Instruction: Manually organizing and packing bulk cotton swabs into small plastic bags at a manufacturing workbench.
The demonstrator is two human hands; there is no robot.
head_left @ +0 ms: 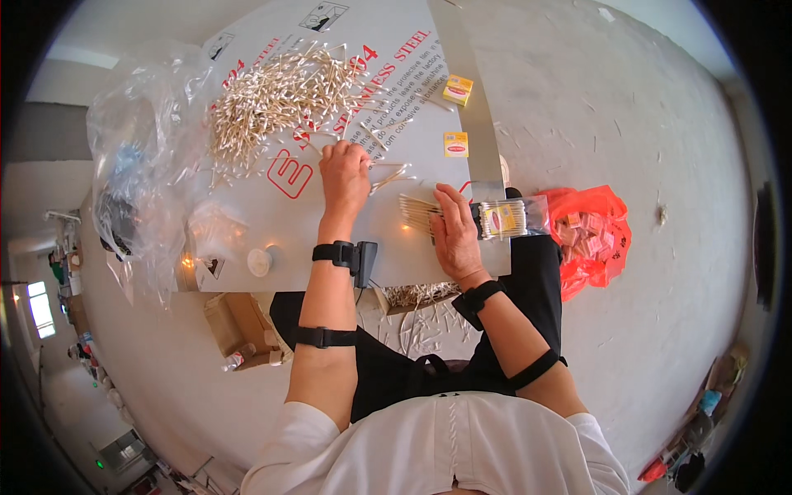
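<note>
My left hand point(345, 177) is closed, fingers curled down at the near edge of a large heap of cotton swabs point(280, 103). Its fingertips are hidden, so what they pinch cannot be seen. A few loose swabs point(392, 176) lie just right of it. To the right, my right hand point(456, 235) is closed on a row of cotton swabs point(417, 214), whose tips stick out on its left side. Against that hand's right side lies a clear bag of swabs point(503, 219) with a yellow label, reaching over the table's right edge.
Two small yellow boxes point(457, 144) lie near the right edge of the metal-sheet table point(379, 247). A clear plastic bag point(144, 148) stands left, a white cup point(260, 261) at the front. On the floor are a red bag of small packs point(582, 235) and a cardboard box point(235, 326).
</note>
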